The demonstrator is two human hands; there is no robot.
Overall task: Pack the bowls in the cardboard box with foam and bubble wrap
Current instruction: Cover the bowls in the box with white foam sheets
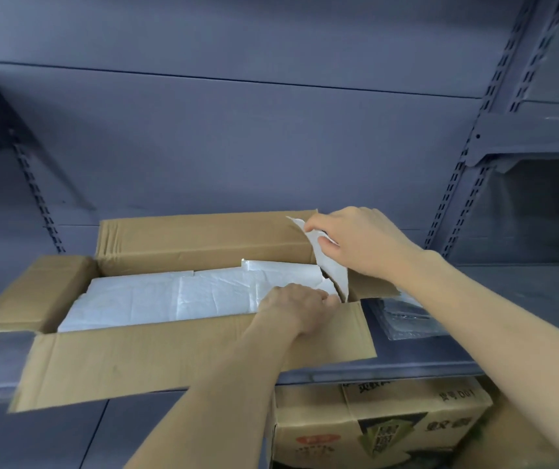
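A grey metal shelving unit (237,137) fills the view from nine o'clock round to three, and on its shelf board sits the open cardboard box (176,353), its four flaps splayed outward, the near flap hanging toward six o'clock. White foam sheets (156,296) lie flat inside the box and cover its whole floor; no bowls can be seen anywhere. Below the shelf, at five o'clock, stands a second printed carton (383,424). Both forearms enter from the lower right. The right arm runs in from four o'clock, wrist bent, and the right hand (362,242) is raised over the box's right end at about two o'clock, thumb and fingers pinched on the upper corner of a loose foam sheet (328,262) that stands nearly upright against the end wall. The left arm rises from six o'clock, and the left hand (298,306) is knuckles-up inside the box, fingers curled closed at the lower edge of that same sheet. Just right of the box, at three o'clock, a folded piece of bubble wrap (406,319) lies on the shelf, partly under the right forearm.
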